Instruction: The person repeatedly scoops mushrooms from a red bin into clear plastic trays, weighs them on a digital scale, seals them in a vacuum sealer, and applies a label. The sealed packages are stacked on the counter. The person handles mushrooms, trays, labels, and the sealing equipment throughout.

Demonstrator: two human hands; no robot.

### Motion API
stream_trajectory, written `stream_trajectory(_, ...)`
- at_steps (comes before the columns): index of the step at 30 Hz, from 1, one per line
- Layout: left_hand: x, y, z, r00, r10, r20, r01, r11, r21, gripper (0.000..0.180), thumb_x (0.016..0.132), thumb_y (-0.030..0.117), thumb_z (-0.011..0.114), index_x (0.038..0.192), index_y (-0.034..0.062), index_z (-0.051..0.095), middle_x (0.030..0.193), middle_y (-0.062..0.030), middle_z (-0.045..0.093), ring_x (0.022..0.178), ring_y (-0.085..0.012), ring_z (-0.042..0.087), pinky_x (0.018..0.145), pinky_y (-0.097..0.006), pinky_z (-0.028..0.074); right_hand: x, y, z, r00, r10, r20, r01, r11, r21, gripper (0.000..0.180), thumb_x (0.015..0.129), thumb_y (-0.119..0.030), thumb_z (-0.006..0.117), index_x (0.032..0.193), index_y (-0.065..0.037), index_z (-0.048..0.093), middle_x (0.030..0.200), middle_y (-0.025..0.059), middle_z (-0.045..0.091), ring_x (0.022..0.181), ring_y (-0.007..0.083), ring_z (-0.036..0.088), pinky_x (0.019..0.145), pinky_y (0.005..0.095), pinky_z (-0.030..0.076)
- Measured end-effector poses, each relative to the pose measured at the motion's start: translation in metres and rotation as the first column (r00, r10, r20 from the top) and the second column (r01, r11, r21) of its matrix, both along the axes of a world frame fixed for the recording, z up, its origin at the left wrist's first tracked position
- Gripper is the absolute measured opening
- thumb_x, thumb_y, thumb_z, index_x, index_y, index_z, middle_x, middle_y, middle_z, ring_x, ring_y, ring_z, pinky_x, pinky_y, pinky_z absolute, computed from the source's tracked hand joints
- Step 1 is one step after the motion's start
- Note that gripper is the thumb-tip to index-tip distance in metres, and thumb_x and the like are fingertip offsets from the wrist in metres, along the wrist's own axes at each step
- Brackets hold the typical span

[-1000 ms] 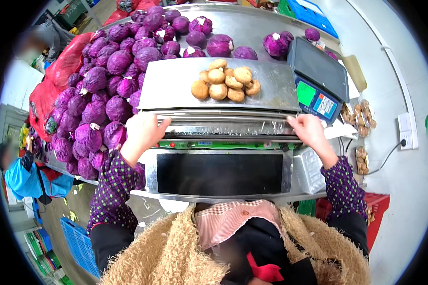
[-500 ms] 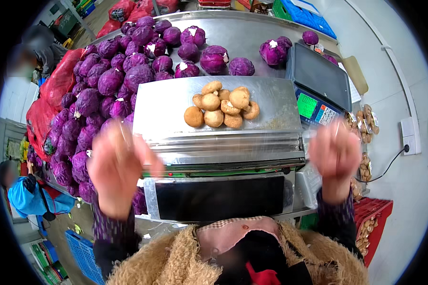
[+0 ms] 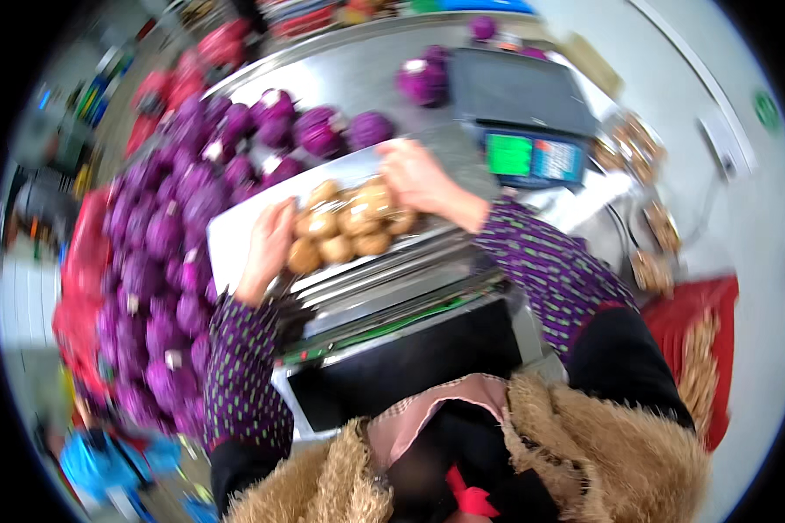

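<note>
Flanking the potatoes (image 3: pixel 349 228) on the tray (image 3: pixel 235 235), left hand (image 3: pixel 270 248) and right hand (image 3: pixel 419 179) touch them. Motion blur hides whether fingers grip; cabbages (image 3: pixel 166 253) smear.

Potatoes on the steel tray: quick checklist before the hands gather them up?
1. Both hands at the pile: ok. Left hand touches its left side, right hand its far right side.
2. Potatoes all on the steel tray: ok, none seen off it.
3. Grip closed on any potato: cannot tell, picture blurred.
4. Purple cabbages apart from the tray: ok at the left, cannot tell behind it.
5. Scale display clear of the right sleeve: ok.
</note>
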State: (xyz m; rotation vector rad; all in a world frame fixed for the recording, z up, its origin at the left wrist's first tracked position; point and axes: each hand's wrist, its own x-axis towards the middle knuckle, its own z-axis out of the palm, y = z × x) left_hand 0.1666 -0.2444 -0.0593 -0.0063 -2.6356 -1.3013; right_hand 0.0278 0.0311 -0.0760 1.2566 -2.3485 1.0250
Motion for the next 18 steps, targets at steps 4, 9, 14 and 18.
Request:
stream_trajectory(4,0.033,0.015,0.034,0.966,-0.027,0.257,-0.124,0.824,0.553,0.036,0.104,0.032,0.042,0.108,0.002,0.06,0.095,-0.0019,0.061,0.084,-0.0097,0.055,0.072,-0.025,0.044,0.015,-0.007,0.027,0.996,-0.016,0.088,0.008,0.996,0.09,0.019,0.093,-0.022,0.049,0.088,-0.004,0.054,0.079,0.0198,0.056,0.068,0.0395,0.061,0.058,0.0492,0.047)
stream_trajectory(9,0.145,0.036,0.091,0.964,-0.093,0.25,0.067,0.992,0.109,0.044,0.101,0.037,0.045,0.087,-0.0005,0.064,0.061,0.0023,0.051,0.05,-0.0064,0.044,0.045,-0.024,0.033,0.137,0.062,0.116,0.985,0.132,-0.112,-0.16,0.945,-0.287,0.02,0.09,-0.017,0.06,0.081,-0.005,0.046,0.058,0.0099,0.053,0.051,0.0335,0.059,0.042,0.0407,0.044)
stream_trajectory(14,0.277,0.097,0.072,0.826,-0.159,0.541,-0.122,0.886,0.447,0.023,0.098,0.018,0.051,0.097,-0.0002,0.064,0.067,0.0054,0.052,0.055,-0.0037,0.041,0.046,-0.022,0.027,0.265,0.106,0.079,0.97,0.218,0.112,-0.179,0.943,-0.28,0.02,0.087,-0.012,0.063,0.076,-0.003,0.05,0.067,0.0098,0.05,0.048,0.0265,0.055,0.039,0.0333,0.043)
stream_trajectory(18,0.268,0.086,0.007,0.811,0.03,0.584,-0.139,0.98,0.144,0.027,0.099,0.022,0.054,0.086,-0.0001,0.062,0.068,0.0028,0.056,0.061,-0.0052,0.046,0.052,-0.026,0.035,0.242,0.123,0.033,0.573,-0.008,0.819,0.027,1.0,-0.01,0.021,0.093,-0.023,0.063,0.104,-0.004,0.063,0.079,0.0082,0.064,0.066,0.0153,0.063,0.058,0.0295,0.05)
